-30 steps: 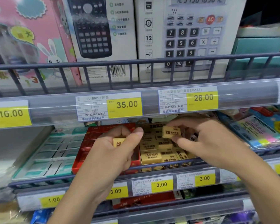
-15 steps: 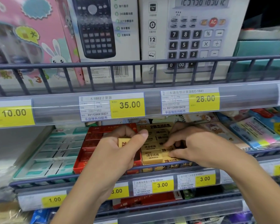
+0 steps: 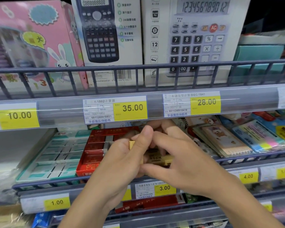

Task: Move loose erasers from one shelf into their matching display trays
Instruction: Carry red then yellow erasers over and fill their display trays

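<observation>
Erasers: small tan-yellow rectangular blocks in printed paper sleeves (image 3: 158,159), packed in a tray on the lower wire-fronted shelf (image 3: 237,159), mostly hidden behind both hands. Tray's own edges aren't visible, so can't tell how full it is.

Neighbours, big to small: teal-and-white display tray of wrapped erasers (image 3: 53,155) on the left, red cardboard display tray of red-sleeved erasers (image 3: 95,148) just beside the tan ones, pack of pastel sticky flags (image 3: 260,139) off to the right.

Left hand (image 3: 122,162): curled closed around one tan eraser block (image 3: 131,144); only a corner shows between thumb and palm. May hold more, can't tell.

Right hand (image 3: 176,162): fingers bent and spread, reaching down over the tan row, thumb low at the front. Whether it's actually pinching a block — can't tell, fingertips are hidden behind the left thumb.

Handling, as judgement:
- light, one-finger-and-thumb job, no load to speak of
- rubber body slightly compliant, not fragile; drop is harmless
- paper sleeve is the slick part and could slide off the rubber, so pinch across the long sides, not the ends
- tight packing: tip a block up by one end before lifting
</observation>
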{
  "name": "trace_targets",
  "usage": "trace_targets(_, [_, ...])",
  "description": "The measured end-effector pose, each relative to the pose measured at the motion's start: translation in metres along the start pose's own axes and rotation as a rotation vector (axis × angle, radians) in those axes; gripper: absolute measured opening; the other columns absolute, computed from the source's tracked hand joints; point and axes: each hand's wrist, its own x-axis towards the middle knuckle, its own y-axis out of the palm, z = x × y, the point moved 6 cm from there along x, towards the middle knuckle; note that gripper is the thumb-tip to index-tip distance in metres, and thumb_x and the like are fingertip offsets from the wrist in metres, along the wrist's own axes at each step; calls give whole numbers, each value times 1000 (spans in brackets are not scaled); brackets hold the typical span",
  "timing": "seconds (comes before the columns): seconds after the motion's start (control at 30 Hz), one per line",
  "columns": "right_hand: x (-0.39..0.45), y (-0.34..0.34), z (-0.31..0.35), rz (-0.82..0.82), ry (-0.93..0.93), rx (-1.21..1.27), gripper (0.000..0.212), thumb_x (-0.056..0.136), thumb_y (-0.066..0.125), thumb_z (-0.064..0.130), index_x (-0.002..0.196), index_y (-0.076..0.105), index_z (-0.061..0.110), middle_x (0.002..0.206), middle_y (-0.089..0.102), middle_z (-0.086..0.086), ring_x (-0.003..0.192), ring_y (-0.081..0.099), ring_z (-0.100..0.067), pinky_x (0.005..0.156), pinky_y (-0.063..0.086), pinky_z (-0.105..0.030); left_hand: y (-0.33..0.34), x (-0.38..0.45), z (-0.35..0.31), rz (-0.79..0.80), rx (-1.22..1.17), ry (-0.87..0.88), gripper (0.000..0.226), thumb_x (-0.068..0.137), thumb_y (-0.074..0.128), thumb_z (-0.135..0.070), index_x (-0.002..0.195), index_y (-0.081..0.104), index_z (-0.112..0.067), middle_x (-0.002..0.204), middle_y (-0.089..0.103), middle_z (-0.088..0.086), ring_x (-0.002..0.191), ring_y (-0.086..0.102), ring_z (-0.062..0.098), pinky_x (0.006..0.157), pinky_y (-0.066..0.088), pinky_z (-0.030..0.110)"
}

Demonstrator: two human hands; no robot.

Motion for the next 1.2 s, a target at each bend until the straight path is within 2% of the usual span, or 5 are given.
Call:
trace_targets(0.17, [3,1,2,-55,-46,1,38,84,74,32,120,66,26,105,42,25,93,48,9,80,34,-3,-1,-6,-1,110,30,10,51,83,66,-74,89,79,-26,77,69,1,73,66,10,66,55,19])
trace_targets(0.53, [-5,-2,-13,-13,81,-25,52,87,62,52,136,45,52,92,57,15,96,51,-8,81,39,-13,-24,-10,2,-85,85,48,58,80,77,-56,83,61,0,65,37,7,55,27,17,46,29,20])
trace_targets(0.9, [-8,-18,-8,-198,95,-161,35,90,68,29,125,66,26,76,49,26,76,52,9,66,40,-6,-15,-9,7,-127,-27,-20,15,90,76,-27,94,70,-14,65,46,3,50,32,11,45,32,17])
trace_targets(1.03, [-11,-45,-48,-92,382,-95,20,83,64,44,80,72,25,58,63,4,47,52,-9,44,42,-27,-28,-7,11,-221,7,-31,30,71,62,-23,97,56,-10,82,52,6,59,40,16,68,38,33])
trace_targets(1.2, [-17,-46,-71,207,454,-145,27,89,59,49,115,64,50,50,54,7,43,42,-7,45,30,-18,-31,-6,8,-180,45,16,14,98,63,-12,108,56,-8,81,62,4,60,47,19,73,41,37])
